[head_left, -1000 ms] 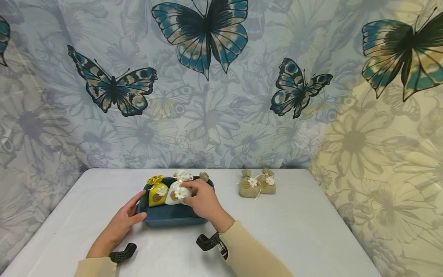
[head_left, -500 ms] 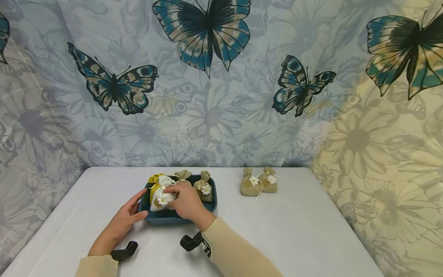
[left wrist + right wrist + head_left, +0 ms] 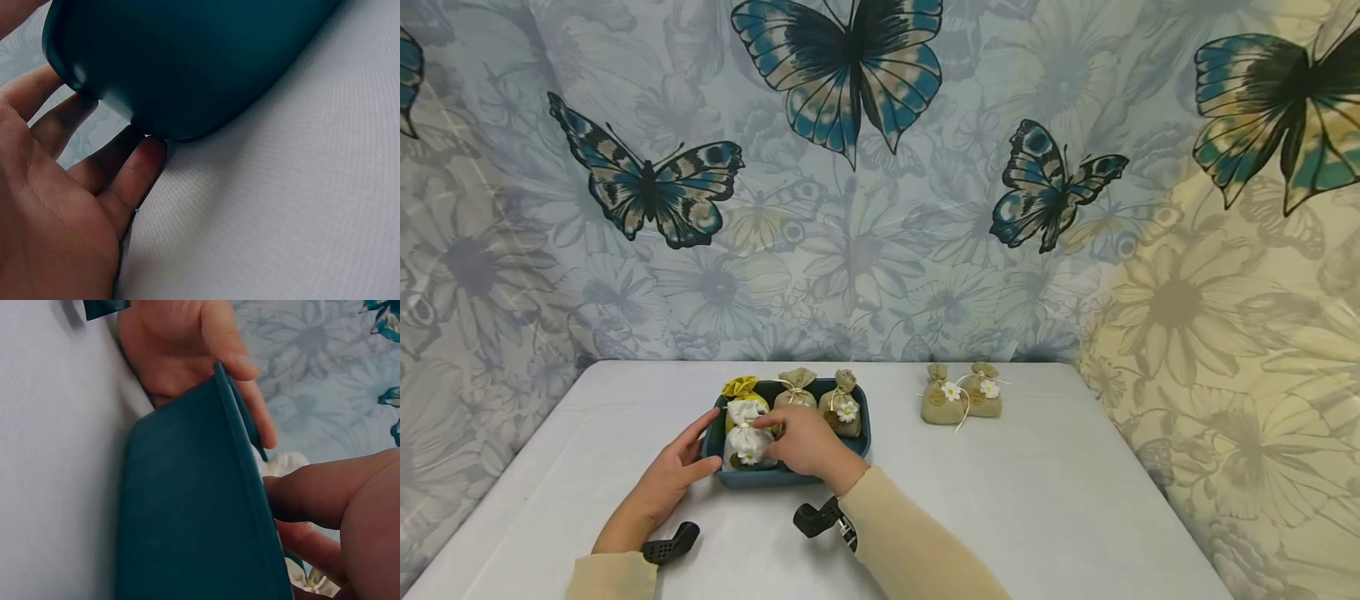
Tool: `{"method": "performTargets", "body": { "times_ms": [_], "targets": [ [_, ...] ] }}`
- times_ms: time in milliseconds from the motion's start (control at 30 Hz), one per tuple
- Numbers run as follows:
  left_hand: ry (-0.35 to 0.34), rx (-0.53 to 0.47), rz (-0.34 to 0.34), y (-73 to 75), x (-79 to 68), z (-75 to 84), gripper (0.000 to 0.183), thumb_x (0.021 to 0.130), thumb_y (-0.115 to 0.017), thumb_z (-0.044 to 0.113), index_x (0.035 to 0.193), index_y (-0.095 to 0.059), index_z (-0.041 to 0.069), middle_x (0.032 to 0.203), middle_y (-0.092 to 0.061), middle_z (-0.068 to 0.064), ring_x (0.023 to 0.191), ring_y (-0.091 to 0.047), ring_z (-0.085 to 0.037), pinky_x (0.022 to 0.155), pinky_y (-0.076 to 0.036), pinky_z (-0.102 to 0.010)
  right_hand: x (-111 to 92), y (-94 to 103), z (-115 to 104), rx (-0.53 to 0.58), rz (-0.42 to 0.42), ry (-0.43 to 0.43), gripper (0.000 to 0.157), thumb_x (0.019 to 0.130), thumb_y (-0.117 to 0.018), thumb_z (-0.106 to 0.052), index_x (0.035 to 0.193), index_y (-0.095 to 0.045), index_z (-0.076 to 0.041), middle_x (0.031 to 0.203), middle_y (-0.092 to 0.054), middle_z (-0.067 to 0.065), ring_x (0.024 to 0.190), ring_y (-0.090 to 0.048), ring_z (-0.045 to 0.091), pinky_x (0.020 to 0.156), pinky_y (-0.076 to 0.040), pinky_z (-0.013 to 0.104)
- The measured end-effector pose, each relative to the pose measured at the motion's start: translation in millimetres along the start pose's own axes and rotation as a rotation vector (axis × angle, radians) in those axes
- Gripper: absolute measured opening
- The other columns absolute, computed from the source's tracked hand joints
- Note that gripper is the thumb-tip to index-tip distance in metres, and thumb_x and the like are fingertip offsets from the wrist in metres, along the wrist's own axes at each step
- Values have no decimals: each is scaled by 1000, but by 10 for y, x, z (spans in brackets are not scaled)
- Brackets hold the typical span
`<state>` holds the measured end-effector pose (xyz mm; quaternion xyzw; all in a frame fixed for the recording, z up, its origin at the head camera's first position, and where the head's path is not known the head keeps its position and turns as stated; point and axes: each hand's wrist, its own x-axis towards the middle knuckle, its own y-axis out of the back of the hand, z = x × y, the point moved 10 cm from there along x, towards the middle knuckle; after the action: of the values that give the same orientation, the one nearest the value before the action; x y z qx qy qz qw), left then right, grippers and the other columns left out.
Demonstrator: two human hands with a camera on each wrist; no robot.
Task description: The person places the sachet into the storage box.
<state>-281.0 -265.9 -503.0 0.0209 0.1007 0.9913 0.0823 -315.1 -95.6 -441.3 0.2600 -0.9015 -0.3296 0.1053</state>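
A white drawstring sachet (image 3: 746,440) with a daisy stands at the front left of a dark teal tub (image 3: 767,479). My right hand (image 3: 811,443) reaches over the front rim and pinches the sachet's right side; white cloth shows near the fingertips in the right wrist view. My left hand (image 3: 664,479) rests against the tub's left end, thumb at the rim, and its fingertips (image 3: 153,147) touch the outer wall in the left wrist view. Behind the white one, a yellow sachet (image 3: 740,386) is partly hidden. Two tan sachets, one at the middle (image 3: 796,382) and another at the right (image 3: 845,407), also sit inside.
Two more tan sachets, a nearer one (image 3: 942,406) and one just beside it (image 3: 985,398), stand on the white table (image 3: 1015,500) right of the tub. A butterfly-print cloth (image 3: 865,275) hangs behind the table's back edge.
My right hand has carried the white sachet leftward and forward, in front of the yellow one, where it has turned more upright. Both tan sachets in the tub came into view. The left hand stays put.
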Motion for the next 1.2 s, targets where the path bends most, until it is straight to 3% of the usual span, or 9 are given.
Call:
{"method": "performTargets", "body": {
  "times_ms": [200, 233, 400, 600, 733, 933, 1000, 1100, 1200],
  "targets": [
    [21, -1, 5, -1, -6, -14, 77, 99, -65, 15, 161, -19, 15, 164, -2, -17, 146, -8, -45, 106, -27, -20, -69, 97, 59, 33, 22, -24, 37, 87, -76, -8, 120, -74, -25, 103, -64, -4, 76, -57, 8, 59, -48, 27],
    [21, -6, 3, -4, -6, -15, 77, 99, -64, 15, 161, -19, 15, 164, -2, -17, 146, -7, -45, 107, -26, -21, -93, 133, 77, 60, 33, -24, 37, 88, -76, -8, 121, -74, -24, 110, -64, -3, 82, -59, 10, 61, -49, 27],
    [17, -24, -4, -22, -12, 11, 78, 99, -65, 13, 161, -18, 13, 164, -1, -19, 146, -6, -47, 112, -13, -54, -280, 412, 150, 201, 126, 24, 34, 92, -72, -10, 126, -71, -18, 130, -59, -3, 109, -62, 23, 74, -54, 30],
    [20, -30, 1, -18, -19, 53, 77, 99, -64, 12, 161, -18, 13, 164, -1, -20, 146, -6, -47, 112, -12, -56, -629, 838, 222, 313, 305, 165, 34, 93, -71, -11, 127, -69, -15, 129, -59, -2, 114, -59, 24, 87, -53, 35],
    [13, -31, -6, -21, -12, 58, 78, 99, -64, 12, 161, -17, 12, 163, 1, -21, 145, -5, -48, 112, -11, -59, -880, 1124, 425, 335, 453, 179, 36, 91, -73, -6, 126, -69, -16, 128, -59, 1, 113, -60, 24, 84, -55, 40],
    [16, -14, -7, -14, -6, 30, 79, 99, -64, 14, 161, -16, 13, 164, 1, -21, 145, -7, -48, 112, -13, -58, -1133, 1409, 958, 315, 564, -7, 39, 90, -76, -11, 126, -69, -21, 129, -61, 1, 113, -61, 21, 88, -52, 47],
    [16, -12, -10, -14, -8, 20, 79, 99, -64, 14, 161, -15, 13, 164, 1, -20, 145, -8, -48, 113, -18, -51, -1205, 1482, 1119, 332, 583, -66, 41, 89, -76, -10, 128, -69, -19, 129, -62, 3, 114, -61, 23, 89, -51, 47],
    [15, -10, -9, -14, -12, 3, 78, 99, -64, 15, 161, -16, 13, 164, -1, -20, 145, -10, -47, 109, -28, -30, -1306, 1588, 1340, 370, 609, -126, 47, 87, -77, -5, 132, -66, -14, 131, -62, 8, 118, -59, 27, 86, -52, 44],
    [18, -8, -2, -15, -7, -9, 78, 99, -65, 16, 161, -17, 14, 163, -2, -19, 145, -10, -47, 109, -29, -30, -1399, 1683, 1556, 357, 627, -196, 54, 86, -77, -4, 137, -62, -11, 141, -54, 9, 124, -53, 31, 80, -53, 40]
  ]
}}
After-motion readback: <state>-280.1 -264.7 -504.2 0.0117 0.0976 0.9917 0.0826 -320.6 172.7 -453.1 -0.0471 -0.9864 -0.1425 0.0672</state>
